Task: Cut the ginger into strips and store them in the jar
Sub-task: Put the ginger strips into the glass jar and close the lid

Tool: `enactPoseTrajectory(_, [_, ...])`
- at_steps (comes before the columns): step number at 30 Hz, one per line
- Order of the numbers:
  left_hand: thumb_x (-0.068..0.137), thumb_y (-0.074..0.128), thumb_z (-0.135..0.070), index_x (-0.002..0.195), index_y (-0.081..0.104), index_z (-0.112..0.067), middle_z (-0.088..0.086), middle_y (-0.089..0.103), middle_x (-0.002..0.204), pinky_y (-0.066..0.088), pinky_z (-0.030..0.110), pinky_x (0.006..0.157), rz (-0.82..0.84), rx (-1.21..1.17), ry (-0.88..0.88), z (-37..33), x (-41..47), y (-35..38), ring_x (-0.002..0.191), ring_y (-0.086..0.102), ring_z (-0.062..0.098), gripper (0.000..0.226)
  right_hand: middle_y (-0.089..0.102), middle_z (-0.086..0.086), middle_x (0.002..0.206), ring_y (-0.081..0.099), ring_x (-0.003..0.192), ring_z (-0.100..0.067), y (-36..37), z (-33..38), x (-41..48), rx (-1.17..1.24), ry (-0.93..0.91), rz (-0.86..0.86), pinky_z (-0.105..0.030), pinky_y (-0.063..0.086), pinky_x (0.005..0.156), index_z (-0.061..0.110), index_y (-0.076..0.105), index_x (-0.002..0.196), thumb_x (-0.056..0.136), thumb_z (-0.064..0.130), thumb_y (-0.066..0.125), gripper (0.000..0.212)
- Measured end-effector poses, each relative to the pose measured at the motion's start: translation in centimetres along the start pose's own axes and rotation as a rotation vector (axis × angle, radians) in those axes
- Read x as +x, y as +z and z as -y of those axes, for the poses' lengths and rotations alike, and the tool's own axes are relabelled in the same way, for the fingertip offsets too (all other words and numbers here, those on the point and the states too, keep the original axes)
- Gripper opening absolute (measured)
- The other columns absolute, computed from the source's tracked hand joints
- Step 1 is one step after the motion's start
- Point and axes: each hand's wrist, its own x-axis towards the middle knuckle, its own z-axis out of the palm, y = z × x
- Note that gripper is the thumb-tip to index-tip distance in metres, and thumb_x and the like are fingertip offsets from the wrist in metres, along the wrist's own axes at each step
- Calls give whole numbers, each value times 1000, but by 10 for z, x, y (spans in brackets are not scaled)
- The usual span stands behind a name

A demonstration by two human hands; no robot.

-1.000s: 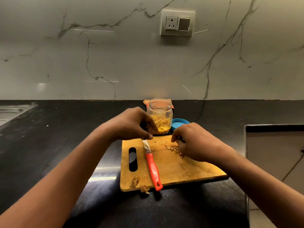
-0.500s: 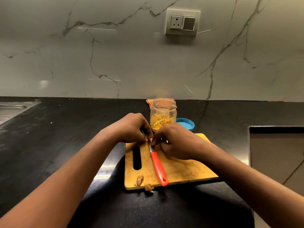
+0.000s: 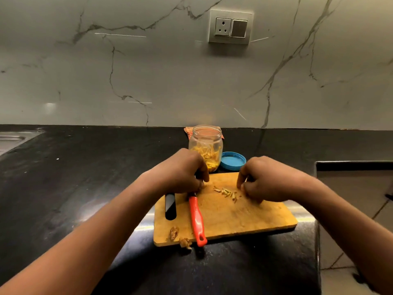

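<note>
item: ginger prep station, seen from beside the person. wooden cutting board [image 3: 244,222] on a black surface [image 3: 63,177]. risks first: the left hand [image 3: 180,173] sits at the board's 10 o'clock, directly over the blade end of the red-handled knife [image 3: 196,218], so a careless sweep could nick a finger. the handle points to 6 o'clock and its tip overhangs the board's near edge, where a forearm might knock it off. the jar [image 3: 205,145] stands just beyond the left knuckles at 12 o'clock, close enough to be tipped by a lift of that hand. peel scraps [image 3: 174,233] at 7 o'clock could get swept in with the good pieces. hands: left fingers [image 3: 204,175] curled downward, what they hold hidden, so i cannot tell. right hand [image 3: 270,179] at 2 o'clock, fingers [image 3: 241,182] curled with tips at the board, and whether they pinch anything i cannot tell. task item: a small cluster of ginger strips [image 3: 226,192] lies on the board between the two hands, not yet in the jar. containers: the jar is clear, open and upright, roughly a third full of yellow strips. its blue lid [image 3: 232,160] rests flat on the surface just beside it at 1 o'clock. an orange cloth [image 3: 188,132] shows behind the jar.
</note>
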Motion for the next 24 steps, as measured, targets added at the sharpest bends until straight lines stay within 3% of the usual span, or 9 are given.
enactPoseTrajectory(5, [91,66,-9,111,73,-18,-4,70,109,55,18,84,4,31,48,-10,2,6,98,65,8,23,64,4,90,58,81,-9,22,14,10,16,-42,-145,-24,53,78,18,67,99,90,16,57,14])
enactPoseTrajectory(8, [90,67,-8,108,74,-18,-6,72,104,55,13,77,-55,-80,50,-7,-1,7,92,67,4,22,66,5,92,59,82,-9,25,22,15,103,-99,-140,-23,52,76,19,69,101,89,13,56,18])
enactPoseTrajectory(12, [89,70,-10,105,75,-21,-9,72,103,55,14,80,-138,-127,33,4,-3,1,92,66,2,20,66,9,94,58,80,-4,22,17,16,139,-100,-198,-13,47,73,21,71,100,91,10,56,21])
enactPoseTrajectory(15, [86,72,-7,102,75,-22,-9,70,99,56,14,78,-86,-112,-11,10,-5,-3,89,66,3,22,65,10,107,55,89,-3,28,16,16,60,-132,-183,-15,44,83,26,69,110,92,11,53,28])
enactPoseTrajectory(20, [82,77,-10,100,75,-21,-14,67,90,50,6,63,-39,-56,-9,10,-7,-5,79,63,-3,21,66,12,105,58,92,-3,29,24,11,100,-230,-162,-14,48,83,24,70,106,89,6,52,31])
enactPoseTrajectory(24, [84,77,-19,103,75,-22,-11,70,98,49,9,69,4,4,-2,8,-7,-4,86,63,2,20,66,12,108,58,94,-2,29,23,14,59,-251,-174,-15,49,84,25,68,112,91,11,54,29])
